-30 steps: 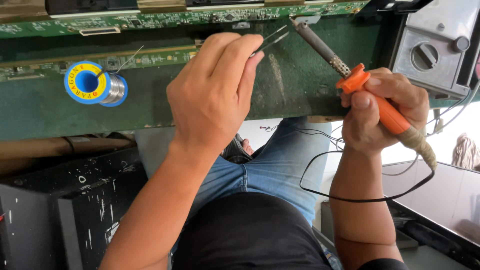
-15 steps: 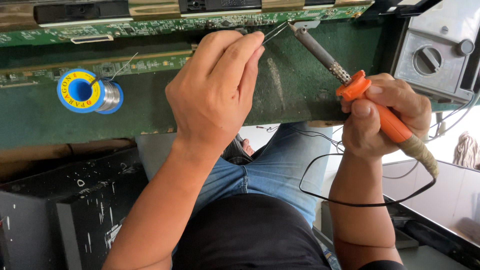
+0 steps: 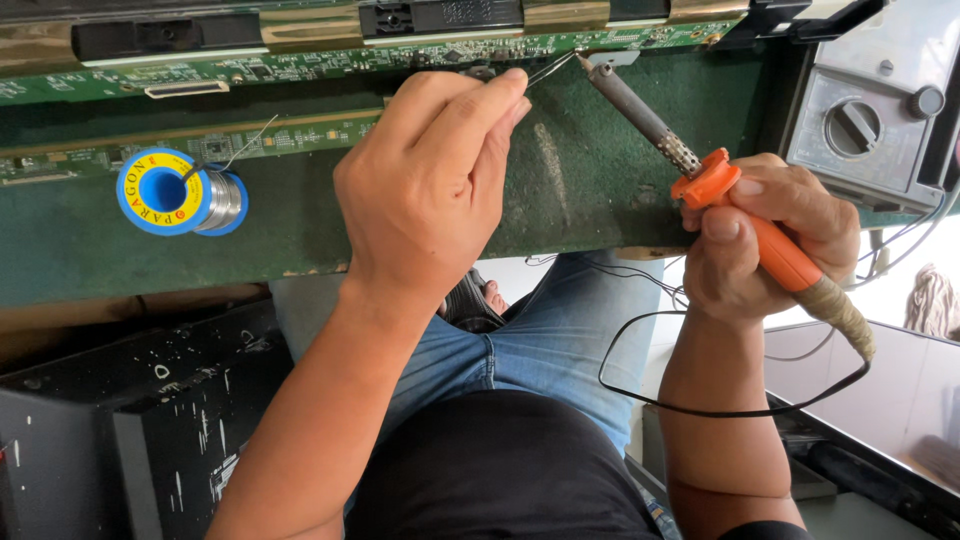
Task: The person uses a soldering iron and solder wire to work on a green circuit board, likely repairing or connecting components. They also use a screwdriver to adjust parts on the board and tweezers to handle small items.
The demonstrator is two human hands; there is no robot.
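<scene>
My left hand pinches thin metal tweezers whose tips reach a long green circuit board at the far edge of the green-covered bench. My right hand grips the orange handle of a soldering iron. Its metal tip meets the tweezers' tips at the board, near a small white connector. A black cord loops from the iron's taped end down past my right forearm.
A spool of solder wire with a blue and yellow label lies at the left on the green mat. A grey meter with a round dial stands at the right. A black paint-flecked box sits low left, below the bench edge.
The view has shifted slightly, so the bench and spool sit lower in frame. Both hands keep their grips, with the iron's tip and tweezers still together at the board.
</scene>
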